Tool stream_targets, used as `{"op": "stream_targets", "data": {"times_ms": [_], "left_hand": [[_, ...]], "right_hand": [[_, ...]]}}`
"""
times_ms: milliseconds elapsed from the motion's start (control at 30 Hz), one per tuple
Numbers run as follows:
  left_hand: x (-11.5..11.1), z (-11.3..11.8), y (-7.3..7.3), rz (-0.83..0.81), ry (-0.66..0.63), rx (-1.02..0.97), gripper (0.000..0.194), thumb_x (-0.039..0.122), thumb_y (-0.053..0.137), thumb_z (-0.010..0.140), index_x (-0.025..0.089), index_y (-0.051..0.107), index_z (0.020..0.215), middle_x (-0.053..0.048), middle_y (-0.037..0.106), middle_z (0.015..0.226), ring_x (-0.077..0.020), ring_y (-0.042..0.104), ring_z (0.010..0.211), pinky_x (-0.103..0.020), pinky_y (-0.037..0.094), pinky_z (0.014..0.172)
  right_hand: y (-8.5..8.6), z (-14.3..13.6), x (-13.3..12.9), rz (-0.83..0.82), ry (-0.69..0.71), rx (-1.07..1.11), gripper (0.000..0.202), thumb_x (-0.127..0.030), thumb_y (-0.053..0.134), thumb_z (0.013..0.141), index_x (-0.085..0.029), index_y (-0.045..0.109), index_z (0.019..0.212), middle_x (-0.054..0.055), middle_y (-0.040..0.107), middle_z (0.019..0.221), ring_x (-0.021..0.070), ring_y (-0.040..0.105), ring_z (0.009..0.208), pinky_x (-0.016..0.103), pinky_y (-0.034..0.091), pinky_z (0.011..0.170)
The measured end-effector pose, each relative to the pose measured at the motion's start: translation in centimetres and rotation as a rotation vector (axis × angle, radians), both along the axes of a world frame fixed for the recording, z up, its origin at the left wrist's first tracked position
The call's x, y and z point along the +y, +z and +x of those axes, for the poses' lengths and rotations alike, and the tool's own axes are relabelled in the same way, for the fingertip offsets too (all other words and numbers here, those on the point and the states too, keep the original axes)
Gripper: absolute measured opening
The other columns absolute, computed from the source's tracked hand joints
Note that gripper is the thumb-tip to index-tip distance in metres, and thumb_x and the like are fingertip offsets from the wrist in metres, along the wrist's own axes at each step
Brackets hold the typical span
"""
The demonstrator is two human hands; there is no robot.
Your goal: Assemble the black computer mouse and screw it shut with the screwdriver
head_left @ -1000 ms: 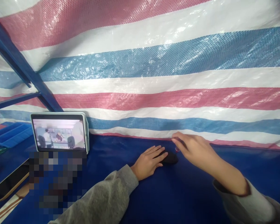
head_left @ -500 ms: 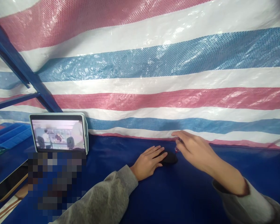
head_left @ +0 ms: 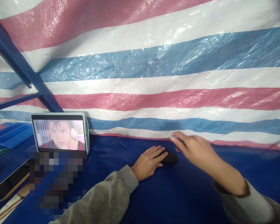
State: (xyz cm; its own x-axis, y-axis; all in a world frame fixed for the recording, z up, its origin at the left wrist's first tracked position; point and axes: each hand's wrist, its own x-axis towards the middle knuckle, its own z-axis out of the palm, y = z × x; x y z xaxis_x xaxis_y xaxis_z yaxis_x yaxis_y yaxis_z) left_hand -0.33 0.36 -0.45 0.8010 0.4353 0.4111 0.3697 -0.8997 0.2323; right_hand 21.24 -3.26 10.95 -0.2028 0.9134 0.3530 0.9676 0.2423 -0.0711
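A black rounded object, shaped like a computer mouse, lies on the blue tabletop. My left hand rests on its left side, fingers stretched over the edge and thumb along the near side. Above its right end hovers my right hand, thumb and forefinger brought close together. Beneath those fingers shows a small reddish, shiny part of a thin tool, which looks like a screwdriver. Most of that tool is hidden by the hand.
A tablet in a pale case stands at the left, playing a cartoon. Near it are a phone, a blue tray and a blurred-out patch. A striped plastic sheet hangs behind the table, beside a blue metal frame.
My right thumb and forefinger have shifted slightly on the tool. The left hand and the black mouse keep their place. The picture on the tablet has changed.
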Motion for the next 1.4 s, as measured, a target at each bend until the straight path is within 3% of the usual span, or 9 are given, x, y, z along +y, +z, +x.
{"op": "stream_targets", "data": {"times_ms": [167, 300, 467, 633, 800, 967, 1133, 1400], "left_hand": [[-0.03, -0.01, -0.09, -0.004, 0.004, 0.001, 0.046, 0.032, 0.043, 0.101, 0.022, 0.035, 0.145, -0.006, 0.039, 0.150, -0.0200, 0.032, 0.142, -0.042, 0.029, 0.118], [-0.03, -0.07, -0.15, -0.012, 0.002, 0.008, 0.047, 0.031, 0.044, 0.101, 0.022, 0.035, 0.145, -0.006, 0.037, 0.151, -0.0194, 0.030, 0.143, -0.041, 0.027, 0.119], [-0.04, -0.05, -0.01, -0.011, 0.000, -0.003, 0.046, 0.031, 0.043, 0.101, 0.022, 0.036, 0.145, -0.007, 0.039, 0.150, -0.0199, 0.031, 0.142, -0.041, 0.029, 0.118], [-0.08, -0.02, 0.08, 0.000, 0.000, -0.004, 0.044, 0.032, 0.042, 0.101, 0.021, 0.037, 0.144, -0.007, 0.040, 0.150, -0.0204, 0.032, 0.142, -0.042, 0.030, 0.118], [-0.09, -0.02, 0.15, 0.013, -0.001, 0.008, 0.046, 0.031, 0.043, 0.101, 0.022, 0.036, 0.145, -0.007, 0.040, 0.150, -0.0204, 0.032, 0.142, -0.042, 0.030, 0.118], [-0.08, 0.02, 0.22, 0.002, 0.000, 0.014, 0.046, 0.030, 0.045, 0.100, 0.022, 0.037, 0.145, -0.007, 0.038, 0.151, -0.0205, 0.031, 0.142, -0.042, 0.029, 0.118], [-0.06, 0.05, 0.03, -0.002, -0.007, 0.004, 0.046, 0.030, 0.044, 0.100, 0.023, 0.035, 0.146, -0.006, 0.038, 0.151, -0.0201, 0.030, 0.142, -0.042, 0.028, 0.119], [-0.07, 0.03, 0.04, 0.009, -0.007, 0.001, 0.045, 0.030, 0.043, 0.101, 0.022, 0.037, 0.144, -0.007, 0.039, 0.150, -0.0206, 0.031, 0.142, -0.043, 0.029, 0.118]], "right_hand": [[0.12, -0.07, -0.04, -0.001, 0.016, 0.012, 0.033, -0.029, 0.037, 0.093, -0.021, 0.061, 0.114, 0.005, 0.075, 0.085, 0.0214, 0.069, 0.069, 0.030, 0.042, 0.058], [0.13, -0.14, -0.08, -0.044, -0.019, 0.000, 0.038, -0.043, 0.035, 0.096, -0.021, 0.062, 0.110, 0.003, 0.072, 0.070, 0.0243, 0.069, 0.067, 0.031, 0.042, 0.056], [0.09, -0.10, -0.07, -0.018, 0.009, 0.005, 0.033, -0.029, 0.036, 0.094, -0.020, 0.060, 0.116, 0.005, 0.074, 0.085, 0.0218, 0.069, 0.069, 0.030, 0.043, 0.059], [0.10, 0.07, 0.01, -0.069, -0.024, 0.007, 0.040, -0.044, 0.036, 0.095, -0.021, 0.062, 0.114, 0.004, 0.073, 0.071, 0.0233, 0.069, 0.066, 0.030, 0.043, 0.057], [0.16, 0.06, -0.09, -0.027, 0.030, 0.032, 0.035, -0.028, 0.037, 0.093, -0.021, 0.060, 0.118, 0.005, 0.075, 0.092, 0.0203, 0.070, 0.073, 0.029, 0.044, 0.061], [0.34, -0.11, -0.12, -0.086, -0.022, 0.015, 0.037, -0.041, 0.036, 0.096, -0.022, 0.064, 0.110, 0.003, 0.073, 0.070, 0.0218, 0.069, 0.065, 0.029, 0.042, 0.056], [0.38, 0.06, -0.08, -0.055, 0.003, 0.010, 0.034, -0.025, 0.039, 0.092, -0.021, 0.062, 0.117, 0.004, 0.075, 0.081, 0.0204, 0.069, 0.070, 0.029, 0.042, 0.059], [0.47, 0.01, -0.19, -0.114, -0.056, -0.019, 0.043, -0.051, 0.037, 0.094, -0.021, 0.068, 0.102, 0.005, 0.072, 0.067, 0.0236, 0.069, 0.065, 0.029, 0.042, 0.055]]}}
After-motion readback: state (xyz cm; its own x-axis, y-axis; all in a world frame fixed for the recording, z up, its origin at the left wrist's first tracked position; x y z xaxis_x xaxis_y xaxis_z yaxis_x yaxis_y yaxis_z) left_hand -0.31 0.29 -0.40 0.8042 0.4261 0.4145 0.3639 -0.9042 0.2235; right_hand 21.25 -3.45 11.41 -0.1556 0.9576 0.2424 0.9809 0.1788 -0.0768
